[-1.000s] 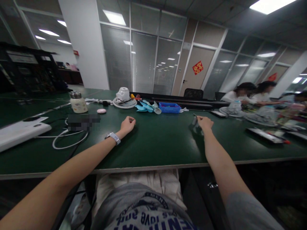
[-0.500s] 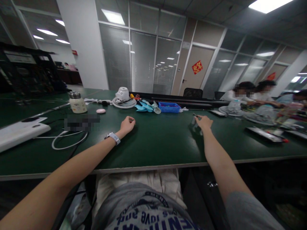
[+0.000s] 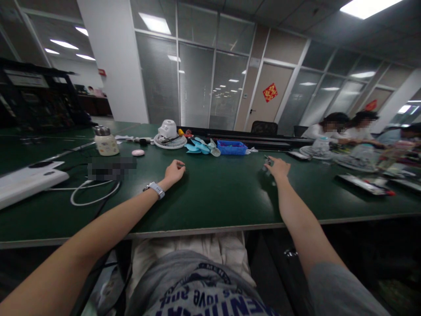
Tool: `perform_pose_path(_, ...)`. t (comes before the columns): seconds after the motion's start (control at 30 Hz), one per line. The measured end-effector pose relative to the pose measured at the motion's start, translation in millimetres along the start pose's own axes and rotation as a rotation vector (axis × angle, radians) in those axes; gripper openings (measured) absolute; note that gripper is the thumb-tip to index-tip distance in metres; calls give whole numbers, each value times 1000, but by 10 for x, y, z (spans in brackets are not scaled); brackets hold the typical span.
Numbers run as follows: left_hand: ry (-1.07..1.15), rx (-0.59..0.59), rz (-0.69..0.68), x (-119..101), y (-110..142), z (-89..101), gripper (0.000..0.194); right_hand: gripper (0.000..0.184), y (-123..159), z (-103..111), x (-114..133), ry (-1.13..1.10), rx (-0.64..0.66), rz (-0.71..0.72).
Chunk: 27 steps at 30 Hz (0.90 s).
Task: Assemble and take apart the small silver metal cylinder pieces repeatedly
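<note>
On the green table, my left hand rests with its fingers loosely curled, and nothing shows in it. A watch with a light band is on that wrist. Further right, my right hand reaches forward over the table with thumb and fingers pinched on a small shiny grey piece. Its kind is too small and blurred to tell. Beyond the hands are a white fan body with a round grille, light-blue fan blades and a blue basket.
On the left are a cream bottle, a pink oval object, a white cable and a white device. Dark long bars line the back. At right, other people sit by fan parts and a tray.
My right hand has shifted slightly left, and the small grey piece has turned a little in its fingers. My left hand has stayed in place.
</note>
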<state>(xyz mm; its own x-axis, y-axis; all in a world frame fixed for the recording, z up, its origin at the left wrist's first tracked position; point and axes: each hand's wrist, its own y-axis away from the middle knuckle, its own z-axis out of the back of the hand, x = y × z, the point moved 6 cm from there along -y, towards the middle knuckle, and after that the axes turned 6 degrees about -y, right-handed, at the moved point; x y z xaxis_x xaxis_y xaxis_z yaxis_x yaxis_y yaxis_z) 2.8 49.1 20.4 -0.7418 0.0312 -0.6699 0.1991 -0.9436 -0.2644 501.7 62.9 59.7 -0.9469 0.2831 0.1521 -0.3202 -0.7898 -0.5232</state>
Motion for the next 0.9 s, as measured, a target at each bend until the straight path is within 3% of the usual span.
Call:
perform_pose_path(0.53,35,16,-14,30,-30,-28,22,42,-10,-16,25,-11,11,-41)
perform_pose_path(0.6,39,17,-13,29,-28,-26,23,54,20,17,-43,-88,-30,-90)
perform_pose_path(0.73,31,26,-5,10,-8,-16,23,87,46,76,-341,-255,-53,-319)
perform_pose_path(0.9,28,16,-21,-18,9,-6,22,72,4,31,-515,-347,19,-398)
